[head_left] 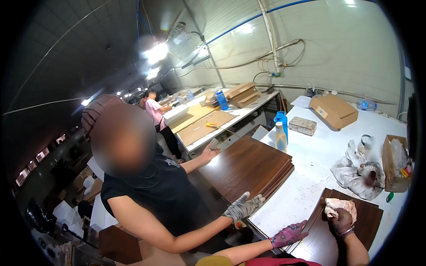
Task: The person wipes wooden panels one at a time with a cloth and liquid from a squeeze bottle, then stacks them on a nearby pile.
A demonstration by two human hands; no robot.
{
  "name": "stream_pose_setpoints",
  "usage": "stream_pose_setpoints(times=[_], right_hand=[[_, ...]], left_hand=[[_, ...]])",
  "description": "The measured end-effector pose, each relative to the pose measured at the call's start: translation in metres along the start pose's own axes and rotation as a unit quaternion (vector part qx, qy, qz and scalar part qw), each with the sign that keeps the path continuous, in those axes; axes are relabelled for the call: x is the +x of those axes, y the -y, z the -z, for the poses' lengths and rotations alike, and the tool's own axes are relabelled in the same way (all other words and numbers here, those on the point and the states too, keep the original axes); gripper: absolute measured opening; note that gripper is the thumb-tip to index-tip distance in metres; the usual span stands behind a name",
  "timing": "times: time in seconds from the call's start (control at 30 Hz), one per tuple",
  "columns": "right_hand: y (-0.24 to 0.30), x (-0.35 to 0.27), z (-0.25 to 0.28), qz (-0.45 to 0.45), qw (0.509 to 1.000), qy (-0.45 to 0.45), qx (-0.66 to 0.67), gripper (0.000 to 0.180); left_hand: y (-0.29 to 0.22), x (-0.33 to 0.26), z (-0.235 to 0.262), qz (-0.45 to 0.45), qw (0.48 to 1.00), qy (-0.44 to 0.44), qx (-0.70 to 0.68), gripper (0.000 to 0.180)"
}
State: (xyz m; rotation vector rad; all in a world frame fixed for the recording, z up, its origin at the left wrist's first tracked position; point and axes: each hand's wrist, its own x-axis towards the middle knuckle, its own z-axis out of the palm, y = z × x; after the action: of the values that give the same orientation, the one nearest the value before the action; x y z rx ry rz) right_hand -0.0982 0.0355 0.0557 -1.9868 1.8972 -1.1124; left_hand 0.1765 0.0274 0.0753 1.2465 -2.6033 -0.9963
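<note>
My left hand (pixel 289 235), in a purple flowered glove, lies with its fingers stretched out along the left edge of a dark brown wood-grain panel (pixel 326 248). My right hand (pixel 342 222), gloved in purple too, is closed on a crumpled pale cloth (pixel 339 208) pressed on the panel's face. At least one more brown panel lies beneath. To the left is a stack of glossy brown panels (pixel 248 166). A co-worker in a dark top stands beside it, a grey striped glove (pixel 243 207) touching its near edge.
On the white table (pixel 310 153) are a blue bottle (pixel 282 122), a whitish bottle (pixel 280 138), a wrapped block (pixel 302 126), a cardboard box (pixel 335 111), dirty rags (pixel 355 170) and an open carton (pixel 395 164). Another person in pink (pixel 155 111) stands at a farther table.
</note>
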Motion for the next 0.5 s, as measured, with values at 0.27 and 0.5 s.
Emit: stream_pose_setpoints(times=[0.27, 0.5], right_hand=[[-0.009, 0.003, 0.003, -0.023, 0.999, 0.036, 0.0, 0.03], [0.003, 0.005, 0.006, -0.052, 0.996, 0.07, 0.034, 0.029]], left_hand=[[0.018, 0.034, -0.036, -0.069, 0.986, -0.128, 0.087, 0.078], [-0.012, 0.017, 0.013, -0.007, 0.999, -0.004, 0.035, 0.076]])
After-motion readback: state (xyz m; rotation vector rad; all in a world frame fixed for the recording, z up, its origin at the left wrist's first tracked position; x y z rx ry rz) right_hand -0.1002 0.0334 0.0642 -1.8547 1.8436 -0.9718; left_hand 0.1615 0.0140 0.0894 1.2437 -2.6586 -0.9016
